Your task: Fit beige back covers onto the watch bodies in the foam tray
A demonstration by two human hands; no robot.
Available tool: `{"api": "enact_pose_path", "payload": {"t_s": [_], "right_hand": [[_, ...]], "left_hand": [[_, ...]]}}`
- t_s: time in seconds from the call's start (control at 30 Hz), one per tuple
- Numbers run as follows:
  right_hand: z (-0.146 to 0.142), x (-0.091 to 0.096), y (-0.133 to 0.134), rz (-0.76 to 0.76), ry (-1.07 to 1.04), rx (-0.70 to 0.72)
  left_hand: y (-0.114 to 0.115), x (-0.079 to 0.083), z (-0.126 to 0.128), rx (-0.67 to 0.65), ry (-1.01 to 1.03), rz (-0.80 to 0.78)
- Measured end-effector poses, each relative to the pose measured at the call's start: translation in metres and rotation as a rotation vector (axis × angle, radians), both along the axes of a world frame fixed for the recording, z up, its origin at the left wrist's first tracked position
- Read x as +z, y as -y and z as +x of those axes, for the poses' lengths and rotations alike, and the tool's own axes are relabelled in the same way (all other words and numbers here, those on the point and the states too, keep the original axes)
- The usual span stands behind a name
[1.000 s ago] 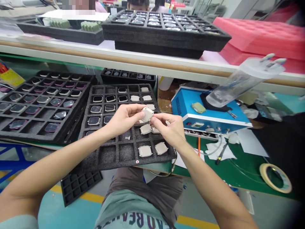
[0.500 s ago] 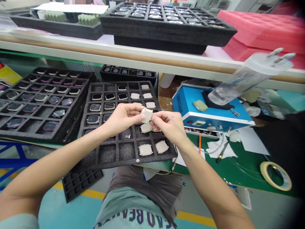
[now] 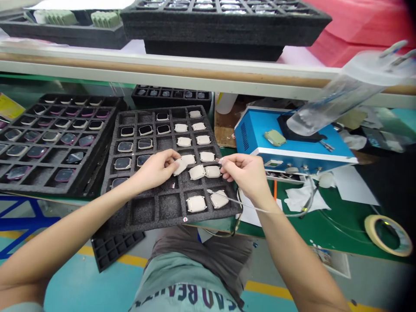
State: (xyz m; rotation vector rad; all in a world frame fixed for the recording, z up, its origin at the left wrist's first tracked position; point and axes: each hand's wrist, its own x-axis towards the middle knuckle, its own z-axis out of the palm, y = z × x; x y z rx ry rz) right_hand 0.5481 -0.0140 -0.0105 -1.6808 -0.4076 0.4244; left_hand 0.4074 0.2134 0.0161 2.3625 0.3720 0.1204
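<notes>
My left hand (image 3: pixel 155 169) pinches a small beige watch case (image 3: pixel 180 166) low over a cell of the black foam tray (image 3: pixel 147 208) in front of me. My right hand (image 3: pixel 244 172) is closed in a pinch on a thin tool (image 3: pixel 218 160) with a clear tube (image 3: pixel 260 209) trailing to the right. It hovers just right of the tray's beige cases (image 3: pixel 197 172). The tray holds several beige cases on its right side and dark-faced units (image 3: pixel 122 163) on its left.
A second foam tray (image 3: pixel 48 182) of glossy units lies to the left. A blue box machine (image 3: pixel 292 147) stands right of the tray, with a clear bottle (image 3: pixel 341 93) above it. A tape roll (image 3: pixel 386 236) lies on the green mat. A shelf (image 3: pixel 195 78) with more trays runs overhead.
Both hands held the beige case up together; now the left hand has lowered it to the tray and the right hand has drawn away to the right with its tool.
</notes>
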Motion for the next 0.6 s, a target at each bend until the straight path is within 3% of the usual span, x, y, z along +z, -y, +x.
{"api": "enact_pose_path", "payload": {"t_s": [0.17,0.27,0.37,0.47,0.6], "right_hand": [[-0.008,0.004,0.014,-0.032,-0.012,0.029],[-0.013,0.005,0.019,-0.03,-0.019,0.034],[-0.02,0.004,0.022,-0.034,0.004,0.036],[-0.029,0.0,0.024,-0.056,0.07,0.018],[-0.039,-0.002,0.027,-0.068,0.154,-0.01]], "left_hand": [[0.004,0.001,0.004,-0.065,-0.047,0.349],[0.012,0.004,0.013,-0.137,0.013,0.427],[0.026,0.006,0.024,-0.309,0.025,0.486],[0.035,0.003,0.032,-0.416,0.017,0.436],[0.034,-0.001,0.037,-0.3,0.119,0.158]]}}
